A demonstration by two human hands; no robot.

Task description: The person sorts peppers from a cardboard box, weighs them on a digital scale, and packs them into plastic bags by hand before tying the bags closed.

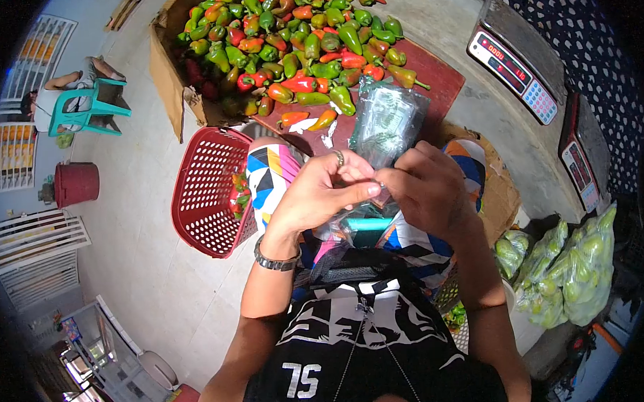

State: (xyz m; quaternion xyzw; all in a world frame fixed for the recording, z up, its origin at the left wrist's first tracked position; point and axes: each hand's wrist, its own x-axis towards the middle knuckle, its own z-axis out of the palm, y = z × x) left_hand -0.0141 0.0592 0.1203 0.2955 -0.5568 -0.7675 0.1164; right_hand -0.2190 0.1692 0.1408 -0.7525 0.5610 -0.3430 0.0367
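Both hands meet above the lap, fingertips close together at a thin clear plastic bag (361,212). My left hand (328,185), with a ring and a wristwatch, pinches the plastic between thumb and fingers. Close beside it, my right hand (424,187) has its fingers curled on the same plastic. Just beyond the hands, a stack of clear plastic bags (390,120) lies on the edge of the red table (438,73). Behind that is a large heap of red and green peppers (288,50), with a few loose ones at its near edge.
A red perforated basket (212,194) with peppers stands at the left. Two digital scales (512,74) (580,167) sit at the right, above bagged green vegetables (587,270). A person (73,85) is by a green chair (92,106); a red bucket (77,182) stands nearby.
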